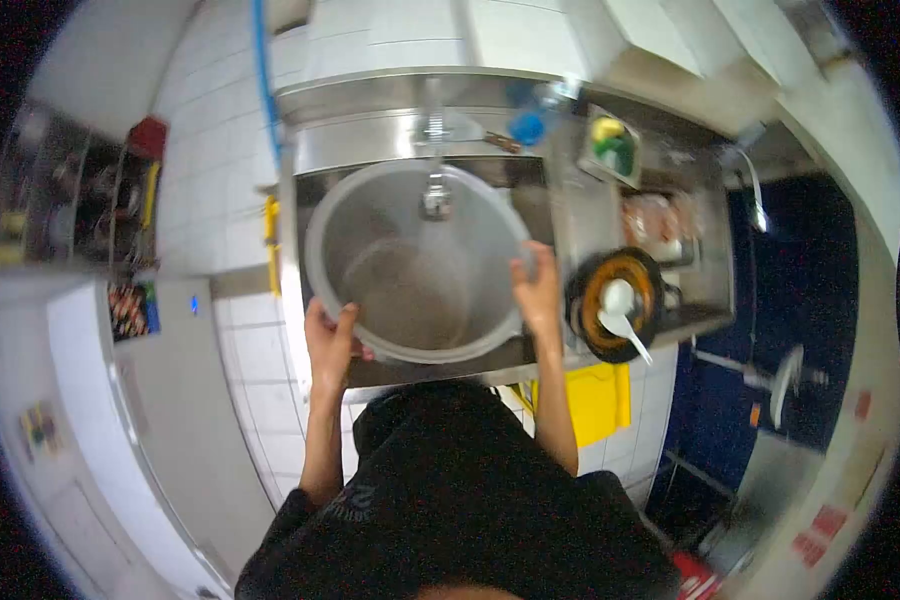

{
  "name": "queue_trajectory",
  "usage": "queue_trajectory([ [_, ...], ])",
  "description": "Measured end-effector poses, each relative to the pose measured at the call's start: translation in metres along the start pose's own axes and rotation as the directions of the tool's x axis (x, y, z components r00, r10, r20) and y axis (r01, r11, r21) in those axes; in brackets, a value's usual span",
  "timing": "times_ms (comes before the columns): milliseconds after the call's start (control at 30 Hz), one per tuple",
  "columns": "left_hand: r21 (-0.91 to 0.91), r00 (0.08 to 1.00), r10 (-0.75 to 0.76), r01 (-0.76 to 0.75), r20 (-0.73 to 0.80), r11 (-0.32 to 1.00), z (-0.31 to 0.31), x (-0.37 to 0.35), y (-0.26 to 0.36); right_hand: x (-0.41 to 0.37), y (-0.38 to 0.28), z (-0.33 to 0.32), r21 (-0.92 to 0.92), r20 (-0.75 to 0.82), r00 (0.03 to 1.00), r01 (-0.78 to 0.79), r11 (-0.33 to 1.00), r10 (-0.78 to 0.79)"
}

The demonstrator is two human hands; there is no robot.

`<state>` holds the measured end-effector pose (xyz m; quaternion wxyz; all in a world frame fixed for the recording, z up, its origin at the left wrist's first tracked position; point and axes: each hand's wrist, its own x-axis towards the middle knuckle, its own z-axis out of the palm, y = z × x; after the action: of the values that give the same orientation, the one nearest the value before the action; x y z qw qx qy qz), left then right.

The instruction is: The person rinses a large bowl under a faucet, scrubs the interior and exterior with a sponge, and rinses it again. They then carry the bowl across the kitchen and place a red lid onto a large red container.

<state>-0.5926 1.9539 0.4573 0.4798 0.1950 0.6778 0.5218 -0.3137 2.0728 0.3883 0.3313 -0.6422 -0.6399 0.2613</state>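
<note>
A large grey metal pot sits in the steel sink, its mouth turned up towards me. My left hand grips its near left rim, thumb on the inner side and fingers outside. On the right side, my right hand holds the rim in a similar way, slightly blurred. Over the far part of the pot's mouth reaches the faucet. The inside of the pot looks wet and brownish at the bottom; whether water is running is hard to tell.
Right of the sink stands a dark pan with brown residue and a white ladle in it. Behind it are a tray with packaged items and a container of sponges. A yellow cloth or sheet hangs below the counter.
</note>
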Motion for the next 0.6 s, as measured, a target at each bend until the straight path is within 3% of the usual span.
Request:
queue_trajectory([
  [33, -0.024, 1.000, 0.004, -0.004, 0.006, 1.000, 0.007, -0.005, 0.001, -0.012, 0.000, 0.003, -0.238, -0.015, 0.975, 0.212, 0.948, -0.222],
  [67, 0.005, 0.999, 0.035, -0.034, -0.017, 0.999, 0.016, -0.012, 0.005, -0.027, -0.010, 0.012, -0.049, -0.083, 0.997, 0.000, 0.999, -0.004],
  [100, 0.034, 0.996, 0.071, -0.069, -0.052, 0.997, 0.025, -0.017, 0.006, -0.040, -0.006, 0.023, 0.194, -0.032, 0.943, -0.321, 0.927, 0.333],
  [133, 0.080, 0.988, 0.129, -0.122, -0.086, 0.989, 0.027, -0.014, -0.008, -0.052, 0.003, 0.034, 0.461, 0.182, 0.740, -0.646, 0.609, 0.648],
  [167, 0.082, 0.989, 0.132, -0.126, -0.068, 0.989, 0.032, -0.010, -0.018, -0.069, 0.034, 0.056, 0.571, 0.280, 0.743, -0.638, 0.516, 0.608],
  [233, 0.218, 0.961, 0.249, -0.219, -0.123, 0.951, 0.030, -0.001, -0.027, -0.084, 0.048, 0.074, 0.504, 0.361, 0.699, -0.703, 0.502, 0.617],
  [300, 0.269, 0.952, 0.219, -0.158, -0.215, 0.950, 0.013, 0.005, -0.016, -0.090, 0.036, 0.071, 0.621, 0.435, 0.727, -0.670, 0.407, 0.532],
  [333, 0.243, 0.962, 0.185, -0.134, -0.201, 0.961, 0.004, -0.001, -0.006, -0.082, -0.021, 0.036, 0.527, 0.430, 0.638, -0.752, 0.396, 0.639],
  [400, 0.243, 0.975, 0.144, -0.101, -0.169, 0.965, -0.023, -0.008, -0.007, -0.067, -0.059, 0.000, 0.485, 0.361, 0.681, -0.721, 0.496, 0.637],
  [433, 0.305, 0.982, 0.146, -0.103, -0.121, 0.947, -0.036, -0.009, -0.014, -0.066, -0.048, 0.002, 0.545, 0.296, 0.801, -0.589, 0.596, 0.521],
  [500, 0.355, 0.994, -0.032, 0.066, -0.102, 0.933, -0.050, 0.001, -0.014, -0.059, -0.071, -0.013, 0.581, 0.230, 0.896, -0.439, 0.685, 0.379],
  [533, 0.408, 0.998, 0.012, 0.014, -0.062, 0.913, -0.056, 0.021, -0.035, -0.058, -0.070, -0.011, 0.579, 0.239, 0.898, -0.438, 0.688, 0.370],
  [567, 0.453, 0.999, 0.051, -0.037, -0.019, 0.891, -0.058, 0.052, -0.069, -0.054, -0.068, -0.009, 0.440, 0.160, 0.947, -0.321, 0.838, 0.279],
  [600, 0.278, 0.994, -0.095, 0.077, 0.051, 0.957, -0.053, 0.086, -0.104, -0.054, -0.067, -0.008, 0.276, 0.098, 0.981, -0.188, 0.943, 0.167],
])
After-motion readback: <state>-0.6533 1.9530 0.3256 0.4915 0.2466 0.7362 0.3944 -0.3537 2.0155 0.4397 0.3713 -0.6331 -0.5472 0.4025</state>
